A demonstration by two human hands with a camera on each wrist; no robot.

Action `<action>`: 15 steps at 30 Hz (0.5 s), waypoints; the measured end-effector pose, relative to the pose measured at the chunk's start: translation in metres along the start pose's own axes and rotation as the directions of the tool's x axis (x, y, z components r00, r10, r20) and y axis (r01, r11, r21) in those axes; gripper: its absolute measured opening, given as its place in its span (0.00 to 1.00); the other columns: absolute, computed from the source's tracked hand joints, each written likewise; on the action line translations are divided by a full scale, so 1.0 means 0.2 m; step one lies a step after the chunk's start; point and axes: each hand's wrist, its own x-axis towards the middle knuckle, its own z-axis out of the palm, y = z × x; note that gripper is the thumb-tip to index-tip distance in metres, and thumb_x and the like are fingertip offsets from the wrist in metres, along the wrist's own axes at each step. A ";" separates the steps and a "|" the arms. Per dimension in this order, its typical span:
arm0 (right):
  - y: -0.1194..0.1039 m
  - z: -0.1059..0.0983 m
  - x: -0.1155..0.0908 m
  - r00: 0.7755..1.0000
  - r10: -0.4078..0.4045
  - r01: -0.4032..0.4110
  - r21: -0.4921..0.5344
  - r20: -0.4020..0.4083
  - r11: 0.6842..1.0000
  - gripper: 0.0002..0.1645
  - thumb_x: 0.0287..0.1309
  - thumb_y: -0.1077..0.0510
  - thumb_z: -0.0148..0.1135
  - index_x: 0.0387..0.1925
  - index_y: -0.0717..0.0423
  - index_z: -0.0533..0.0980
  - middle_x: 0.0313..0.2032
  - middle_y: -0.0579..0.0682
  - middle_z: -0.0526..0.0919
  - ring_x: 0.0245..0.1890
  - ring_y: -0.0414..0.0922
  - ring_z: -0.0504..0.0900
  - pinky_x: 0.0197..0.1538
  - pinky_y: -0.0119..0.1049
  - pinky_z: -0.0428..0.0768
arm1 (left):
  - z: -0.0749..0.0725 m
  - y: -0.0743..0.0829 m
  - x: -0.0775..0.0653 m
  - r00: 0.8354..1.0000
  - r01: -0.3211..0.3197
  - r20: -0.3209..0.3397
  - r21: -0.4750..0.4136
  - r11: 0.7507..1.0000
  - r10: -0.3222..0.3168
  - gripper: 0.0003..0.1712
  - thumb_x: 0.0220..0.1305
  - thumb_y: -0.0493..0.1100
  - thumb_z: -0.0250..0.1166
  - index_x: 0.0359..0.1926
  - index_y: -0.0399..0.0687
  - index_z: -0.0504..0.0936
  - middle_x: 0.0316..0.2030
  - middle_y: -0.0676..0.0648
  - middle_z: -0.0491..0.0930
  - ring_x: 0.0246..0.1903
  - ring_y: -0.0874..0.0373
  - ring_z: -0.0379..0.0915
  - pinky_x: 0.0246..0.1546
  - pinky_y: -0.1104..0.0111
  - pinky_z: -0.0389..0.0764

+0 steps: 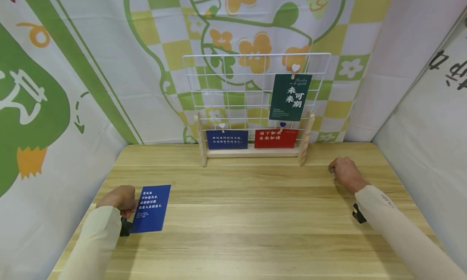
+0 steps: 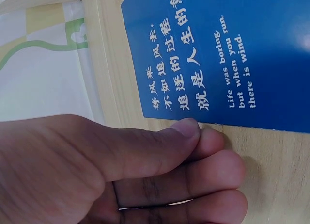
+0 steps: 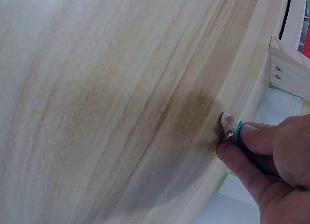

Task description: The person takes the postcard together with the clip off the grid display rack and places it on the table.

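Note:
At the left of the table, my left hand (image 1: 118, 199) pinches the edge of a blue card (image 1: 152, 209) between thumb and forefinger. White Chinese lettering and three English lines run across the card. In the left wrist view the thumb (image 2: 179, 132) overlaps the card's edge, the other fingers curled below. Far to the right, my right hand (image 1: 348, 174) holds a small wooden clip (image 3: 227, 124) with a teal piece on it. Thumb and fingertips pinch the clip near the teal piece, its wooden end pointing away from the hand, close over the tabletop.
A white wire grid (image 1: 255, 55) on a wooden stand (image 1: 251, 153) stands at the back. Clipped to it are a green card (image 1: 290, 97), a blue card with a white heart clip (image 1: 227, 140) and a red card (image 1: 276, 139). Printed curtains surround the table (image 1: 248, 215).

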 end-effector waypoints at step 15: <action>0.01 -0.01 -0.01 1.000 -0.014 0.014 -0.005 -0.005 1.000 0.11 0.48 0.73 0.56 0.30 0.62 0.83 0.34 0.60 0.85 0.35 0.58 0.82 0.38 0.48 0.80 | 0.00 0.01 -0.01 1.000 0.015 -0.009 0.006 1.000 -0.015 0.14 0.54 0.31 0.55 0.15 0.40 0.78 0.10 0.51 0.73 0.12 0.62 0.68 0.16 0.72 0.67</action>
